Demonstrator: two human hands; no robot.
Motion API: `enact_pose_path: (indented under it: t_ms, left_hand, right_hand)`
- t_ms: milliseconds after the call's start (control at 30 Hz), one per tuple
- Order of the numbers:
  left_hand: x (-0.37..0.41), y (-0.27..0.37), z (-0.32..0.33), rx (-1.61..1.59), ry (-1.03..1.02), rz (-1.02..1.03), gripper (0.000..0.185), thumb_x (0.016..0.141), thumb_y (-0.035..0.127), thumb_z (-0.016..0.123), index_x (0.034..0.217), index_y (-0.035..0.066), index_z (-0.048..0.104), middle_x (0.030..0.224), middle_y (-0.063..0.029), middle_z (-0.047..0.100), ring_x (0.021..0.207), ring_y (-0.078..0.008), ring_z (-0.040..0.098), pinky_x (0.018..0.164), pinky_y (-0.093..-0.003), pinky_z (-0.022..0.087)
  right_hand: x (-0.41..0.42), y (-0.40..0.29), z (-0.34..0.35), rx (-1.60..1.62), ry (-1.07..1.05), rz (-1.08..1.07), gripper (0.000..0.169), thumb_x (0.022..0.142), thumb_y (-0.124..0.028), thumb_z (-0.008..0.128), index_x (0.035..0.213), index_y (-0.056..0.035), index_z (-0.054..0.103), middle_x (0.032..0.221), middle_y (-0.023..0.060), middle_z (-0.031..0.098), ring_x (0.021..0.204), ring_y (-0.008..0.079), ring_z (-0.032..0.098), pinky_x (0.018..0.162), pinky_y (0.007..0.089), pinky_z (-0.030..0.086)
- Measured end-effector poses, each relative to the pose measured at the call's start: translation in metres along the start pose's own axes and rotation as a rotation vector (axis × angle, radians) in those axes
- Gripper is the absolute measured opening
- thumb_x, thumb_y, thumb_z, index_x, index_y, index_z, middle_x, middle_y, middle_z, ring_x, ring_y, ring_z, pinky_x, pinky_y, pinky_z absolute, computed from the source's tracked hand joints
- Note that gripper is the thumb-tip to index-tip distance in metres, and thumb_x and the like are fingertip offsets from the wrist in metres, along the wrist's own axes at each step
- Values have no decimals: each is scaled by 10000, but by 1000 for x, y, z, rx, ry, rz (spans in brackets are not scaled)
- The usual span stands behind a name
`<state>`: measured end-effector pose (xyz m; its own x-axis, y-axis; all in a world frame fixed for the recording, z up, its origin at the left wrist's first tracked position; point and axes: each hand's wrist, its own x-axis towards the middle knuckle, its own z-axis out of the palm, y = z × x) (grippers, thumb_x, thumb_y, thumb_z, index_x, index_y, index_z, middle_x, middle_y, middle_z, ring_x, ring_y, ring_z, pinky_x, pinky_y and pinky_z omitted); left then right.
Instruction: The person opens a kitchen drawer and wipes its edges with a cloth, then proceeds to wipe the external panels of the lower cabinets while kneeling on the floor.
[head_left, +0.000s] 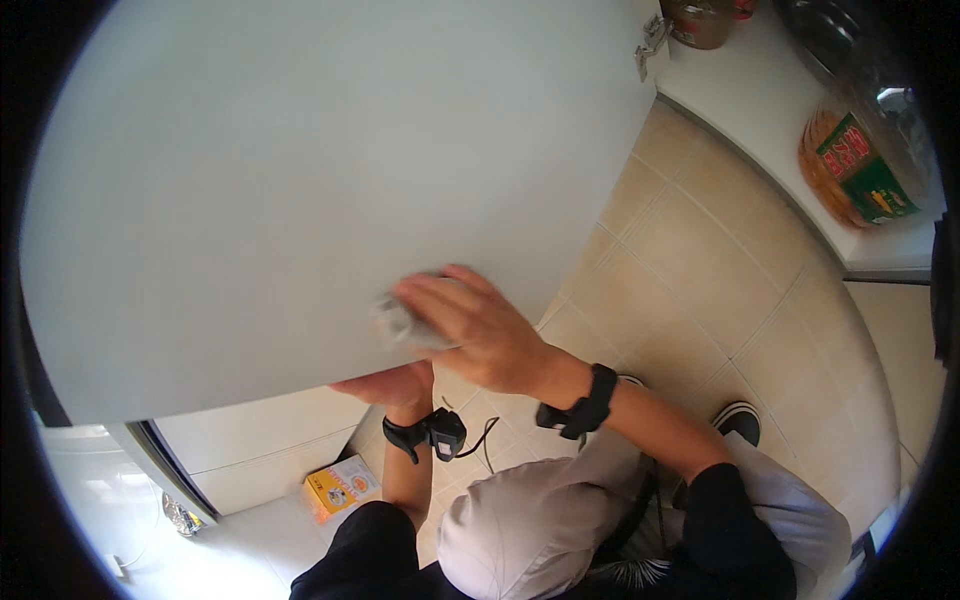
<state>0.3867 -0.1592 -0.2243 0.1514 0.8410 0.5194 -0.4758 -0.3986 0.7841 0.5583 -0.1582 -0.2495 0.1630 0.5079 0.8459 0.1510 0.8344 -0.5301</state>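
A large white cabinet door (315, 180) stands swung out and fills the upper left of the head view. My right hand (480, 330) presses a crumpled light grey cloth (405, 322) against its face, near the lower edge; hand and cloth are slightly blurred. My left hand (397, 382) is at the door's lower edge, its fingers hidden behind the panel, so its grip cannot be made out. Each wrist bears a black strap with a small device.
A metal hinge (651, 46) joins the door to the cabinet at the upper right. On the white shelf (720, 82) stand a large plastic bottle with a green label (855, 169) and a jar (701, 22). A yellow-orange box (337, 487) sits lower left. Beige tiles (697, 255) cover the floor.
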Motion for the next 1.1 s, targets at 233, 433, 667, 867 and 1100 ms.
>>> enact_pose_path:
  t_ms: [233, 433, 667, 867, 1100]
  left_hand:
    - [-5, -4, 33, -10, 76, 25, 733, 934, 668, 297, 1436, 140, 379, 1451, -34, 421, 1343, -270, 378, 1096, -454, 324]
    - [-2, -10, 54, 225, 335, -10, 714, 946, 654, 272, 1438, 148, 377, 1445, -22, 423, 1334, -258, 393, 1096, -436, 324]
    - [-2, -6, 28, 145, 127, -5, 712, 940, 655, 285, 1412, 138, 414, 1421, -14, 448, 1317, -251, 400, 1086, -420, 328]
    - [-3, -8, 27, 76, 166, -17, 734, 934, 665, 289, 1428, 133, 399, 1434, -29, 435, 1328, -262, 388, 1105, -431, 300]
    - [1, -10, 30, 177, 182, 1, 700, 954, 629, 270, 1425, 125, 390, 1438, -37, 424, 1336, -262, 372, 1096, -436, 316]
  right_hand:
    - [26, 54, -39, -258, 216, 402, 625, 794, 103, 489, 1409, 5, 436, 1499, 166, 368, 1342, 399, 378, 1129, 504, 263]
    - [65, 7, -15, -150, -134, -96, 482, 940, -186, 538, 1409, -97, 476, 1534, 169, 317, 1418, 268, 320, 1179, 416, 146]
    - [105, 91, -71, -239, 454, 380, 627, 853, 68, 395, 1465, -64, 378, 1483, 249, 355, 1400, 417, 284, 1154, 402, 222]
    - [92, 49, -37, 24, 149, 232, 522, 928, -19, 444, 1444, -99, 422, 1526, 217, 305, 1432, 303, 279, 1179, 362, 139]
    - [97, 54, -53, -191, 100, 95, 580, 865, -8, 529, 1430, -106, 445, 1442, 147, 463, 1350, 348, 389, 1168, 466, 223]
